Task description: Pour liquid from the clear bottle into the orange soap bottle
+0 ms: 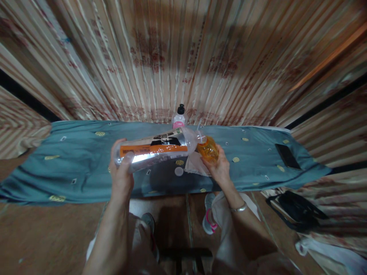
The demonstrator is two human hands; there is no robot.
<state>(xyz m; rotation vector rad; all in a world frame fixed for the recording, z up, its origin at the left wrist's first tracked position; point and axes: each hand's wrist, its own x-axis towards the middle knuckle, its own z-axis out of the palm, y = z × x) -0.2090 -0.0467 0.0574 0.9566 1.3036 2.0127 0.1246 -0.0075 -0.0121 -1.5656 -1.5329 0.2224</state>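
Note:
My left hand (123, 164) is wrapped round the base of a large clear bottle (155, 147) with a silver, orange and black label. The bottle lies nearly on its side in the air, its neck pointing right. In my right hand (219, 166) is an amber container (208, 149), its mouth against or just by the bottle's neck. Whether liquid is flowing between them cannot be made out. Behind the large bottle stands a smaller bottle (179, 119) with a black top and pink label. Below the hands lie a round whitish cap (179, 171) and a pale crumpled cloth or paper (195, 165).
A teal patterned cloth (77, 160) covers the narrow table. On its right part lies a black phone (287, 156). Pleated curtains (177, 49) hang behind and at both sides. A black bag (298, 210) is on the lower right, beyond the table's front edge.

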